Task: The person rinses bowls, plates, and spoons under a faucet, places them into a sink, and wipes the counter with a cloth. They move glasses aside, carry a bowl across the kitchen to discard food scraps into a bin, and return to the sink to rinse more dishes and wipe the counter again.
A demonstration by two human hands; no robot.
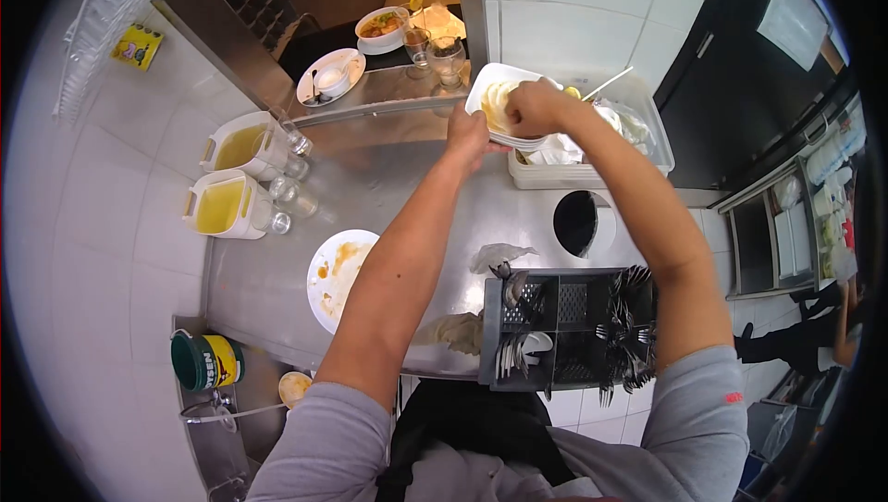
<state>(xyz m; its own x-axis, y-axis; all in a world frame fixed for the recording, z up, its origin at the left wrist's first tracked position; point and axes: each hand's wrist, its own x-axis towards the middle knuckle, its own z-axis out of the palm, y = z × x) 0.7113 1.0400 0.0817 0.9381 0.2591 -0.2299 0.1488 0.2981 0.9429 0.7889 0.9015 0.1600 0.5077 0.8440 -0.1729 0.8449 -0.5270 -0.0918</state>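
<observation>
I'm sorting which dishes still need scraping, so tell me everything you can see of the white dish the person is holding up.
The white dish looks like glazed ceramic or melamine, with a raised rim. It is tilted over the white tub at the back of the steel counter. The left hand grips its lower edge; the right hand is pressed onto its inner face, where pale yellowish remains show. Its exact shape is partly hidden.
</observation>
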